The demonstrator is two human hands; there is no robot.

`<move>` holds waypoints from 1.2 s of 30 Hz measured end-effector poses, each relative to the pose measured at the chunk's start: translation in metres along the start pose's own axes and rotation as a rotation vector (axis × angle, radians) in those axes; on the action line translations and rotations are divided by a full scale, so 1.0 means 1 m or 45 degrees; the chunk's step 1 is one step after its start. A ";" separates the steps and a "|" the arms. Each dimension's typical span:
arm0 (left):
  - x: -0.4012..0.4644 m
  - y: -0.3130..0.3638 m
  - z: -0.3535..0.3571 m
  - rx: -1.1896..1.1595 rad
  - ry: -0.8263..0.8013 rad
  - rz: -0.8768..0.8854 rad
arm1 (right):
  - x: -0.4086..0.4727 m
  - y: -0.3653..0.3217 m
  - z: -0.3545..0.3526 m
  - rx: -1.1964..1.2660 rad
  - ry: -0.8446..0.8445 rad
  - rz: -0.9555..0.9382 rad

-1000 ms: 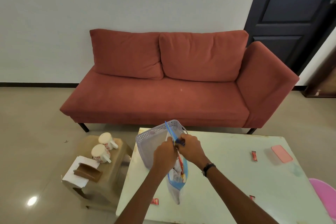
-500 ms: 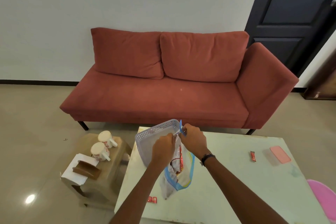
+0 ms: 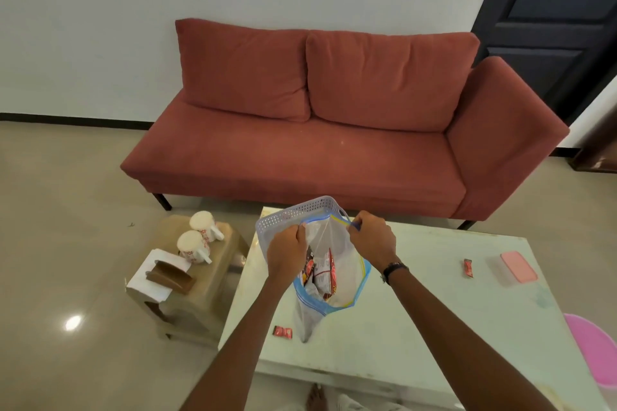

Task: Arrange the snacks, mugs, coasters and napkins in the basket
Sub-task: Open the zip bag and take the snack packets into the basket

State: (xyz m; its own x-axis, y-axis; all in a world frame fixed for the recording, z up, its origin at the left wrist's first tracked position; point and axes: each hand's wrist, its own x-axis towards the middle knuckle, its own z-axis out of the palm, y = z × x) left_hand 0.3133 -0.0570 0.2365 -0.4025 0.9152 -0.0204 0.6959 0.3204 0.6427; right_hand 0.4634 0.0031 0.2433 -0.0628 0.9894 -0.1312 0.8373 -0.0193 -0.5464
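Pale table point(image 3: 434, 277) before a red sofa point(image 3: 334, 143): left hand point(image 3: 287, 252) and right hand point(image 3: 372, 240) each pinch the snack bag point(image 3: 337, 277) mouth, spread wide beside the basket point(image 3: 283, 218). Mugs point(image 3: 195, 245) and napkins point(image 3: 150, 274) wait on the stool point(image 3: 207, 294); packing looks barely begun.

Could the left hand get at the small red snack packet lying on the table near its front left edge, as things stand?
Probably not at once: the left hand grips the clear zip bag. The red snack packet lies uncovered on the pale table.
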 end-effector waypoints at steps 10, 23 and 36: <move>-0.013 0.001 0.004 -0.163 0.039 0.019 | -0.030 -0.014 0.022 -0.332 -0.318 -0.470; -0.024 0.010 -0.011 -0.166 0.017 0.158 | 0.001 0.016 0.056 -1.232 -0.565 -1.541; -0.004 0.001 0.005 -0.190 0.046 0.021 | 0.018 -0.013 0.019 -0.759 -0.546 -1.420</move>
State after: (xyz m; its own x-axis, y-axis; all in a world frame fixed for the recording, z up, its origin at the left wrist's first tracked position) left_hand 0.3188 -0.0590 0.2333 -0.4151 0.9096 0.0171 0.6075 0.2632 0.7495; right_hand 0.4410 0.0183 0.2321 -0.9372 0.3090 -0.1618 0.3274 0.9392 -0.1030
